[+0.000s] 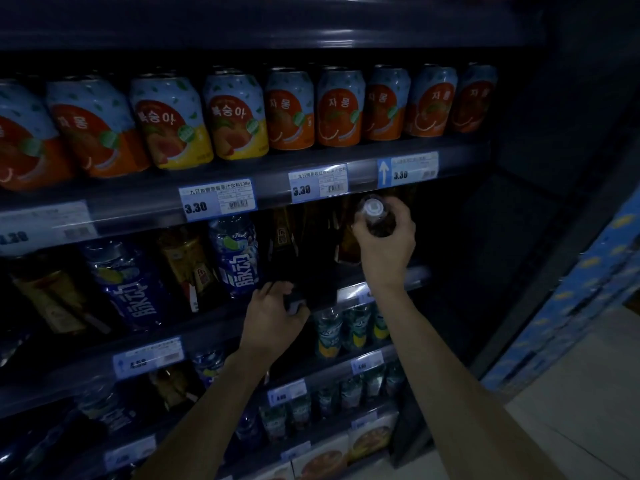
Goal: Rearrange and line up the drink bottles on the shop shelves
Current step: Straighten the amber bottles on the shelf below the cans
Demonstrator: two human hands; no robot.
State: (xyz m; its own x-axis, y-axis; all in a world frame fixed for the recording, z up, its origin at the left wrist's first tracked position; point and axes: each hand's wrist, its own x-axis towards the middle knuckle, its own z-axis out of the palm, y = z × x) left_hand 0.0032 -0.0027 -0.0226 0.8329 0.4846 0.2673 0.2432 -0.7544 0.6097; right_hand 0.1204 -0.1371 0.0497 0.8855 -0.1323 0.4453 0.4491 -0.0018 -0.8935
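Cans [235, 116]: smooth metal with a glossy printed coat.
Shelf rail [138, 206]: clear glossy plastic strip on a dark matt shelf front.
Price tags [217, 199]: matt printed paper behind the strip.
Clear bottle [381, 226] in the right hand [384, 249]: transparent glossy plastic; ribbed white plastic cap [373, 206].
Dark bottle [298, 268] in the left hand [273, 317]: dull, dark; material unclear in the dim light.
Blue bottles [239, 258]: glossy plastic film labels.
Floor [588, 410]: smooth pale tiles, faint sheen.
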